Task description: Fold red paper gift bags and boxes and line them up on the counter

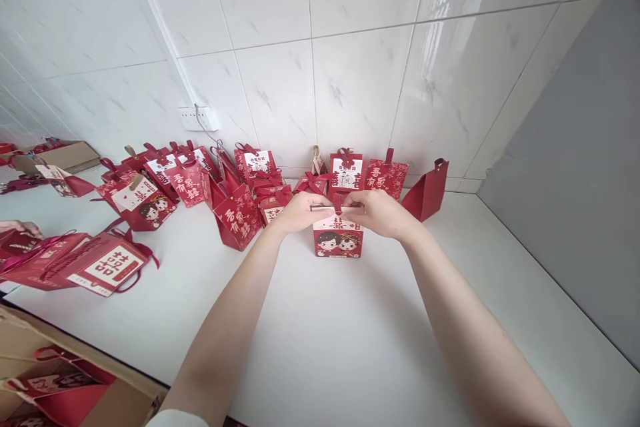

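A small red gift box [338,244] with a cartoon couple printed on its front stands upright on the white table in front of me. My left hand [306,211] pinches its top edge from the left. On the other side, my right hand [379,212] grips the same top edge, fingers closed. A dark red ribbon loop [338,201] sticks up between my hands. Just behind stand more red gift boxes, among them one with a white label [347,173] and one with gold-white characters [386,178].
Several red boxes crowd the table's back and left, including a tilted one [241,219] and a plain-sided one [426,191]. Larger red boxes [107,269] lie at left near another person's hand [23,227]. A cardboard carton [127,397] sits lower left. A grey panel [575,167] bounds the right.
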The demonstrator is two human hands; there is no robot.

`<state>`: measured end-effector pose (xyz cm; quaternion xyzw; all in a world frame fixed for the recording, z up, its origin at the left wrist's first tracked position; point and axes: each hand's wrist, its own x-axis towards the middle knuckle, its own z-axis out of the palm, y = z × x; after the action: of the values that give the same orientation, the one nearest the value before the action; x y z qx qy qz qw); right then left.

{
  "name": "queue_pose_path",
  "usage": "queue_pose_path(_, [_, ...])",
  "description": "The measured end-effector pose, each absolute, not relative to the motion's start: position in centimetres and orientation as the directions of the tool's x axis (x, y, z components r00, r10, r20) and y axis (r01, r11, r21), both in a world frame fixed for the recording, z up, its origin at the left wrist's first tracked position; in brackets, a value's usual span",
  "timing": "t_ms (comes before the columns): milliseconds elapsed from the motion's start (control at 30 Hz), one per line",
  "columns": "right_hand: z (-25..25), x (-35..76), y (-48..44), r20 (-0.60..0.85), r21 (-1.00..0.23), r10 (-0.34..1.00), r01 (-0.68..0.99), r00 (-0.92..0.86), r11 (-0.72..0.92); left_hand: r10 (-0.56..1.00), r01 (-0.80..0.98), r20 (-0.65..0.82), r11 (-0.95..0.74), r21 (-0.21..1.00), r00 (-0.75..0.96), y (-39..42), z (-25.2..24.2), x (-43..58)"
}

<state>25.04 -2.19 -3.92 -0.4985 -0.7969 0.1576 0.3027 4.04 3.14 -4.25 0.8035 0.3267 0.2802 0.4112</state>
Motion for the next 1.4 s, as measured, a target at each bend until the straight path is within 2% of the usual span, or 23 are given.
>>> queue_pose_path(167, [-4.0, 24.9, -2.1, 0.323, -0.559, 0.888, 0.691, -0.328, 0.459, 0.745, 0.325, 0.185, -0.482, 0.814, 0.641, 2.4, -3.6, 4.4])
queue_pose_path(333, [-3.5, 24.4, -2.6, 0.239, -0.677, 0.905, 0.608, -0.351, 0.415, 0.739, 0.439, 0.296, -0.619, 0.651, 0.605, 1.7, -2.8, 4.8])
queue_pose_path(533, [-3.7, 23.7, -2.7, 0.111, -0.816, 0.905, 0.482, -0.41, 0.318, 0.728, 0.499, 0.189, -0.612, 0.613, 0.66, 0.7, -1.2, 4.6])
queue_pose_path(700, [-4.3, 23.3, -2.3, 0.045, -0.878, 0.907, 0.417, -0.418, 0.235, 0.723, 0.507, 0.218, -0.635, 0.583, 0.655, 0.3, -1.0, 4.7])
queue_pose_path(833, [-4.0, 23.5, -2.2, 0.02, -0.863, 0.91, 0.452, -0.414, 0.225, 0.712, 0.484, 0.251, -0.651, 0.585, 0.655, 0.5, -1.9, 5.4])
queue_pose_path(967, [-3.7, 24.8, -2.2, 0.082, -0.813, 0.888, 0.485, -0.453, 0.322, 0.705, 0.464, 0.244, -0.648, 0.604, 0.665, 1.0, -2.6, 5.7])
queue_pose_path(1133, [-2.8, 26.9, -2.8, 0.083, -0.773, 0.85, 0.505, -0.52, 0.384, 0.678, 0.437, 0.205, -0.645, 0.627, 0.706, 1.2, -2.5, 5.2])
queue_pose_path(1400, [-3.1, 26.1, -2.5, 0.149, -0.738, 0.869, 0.531, -0.473, 0.415, 0.652, 0.435, 0.19, -0.666, 0.606, 0.734, 1.5, -2.6, 4.8])
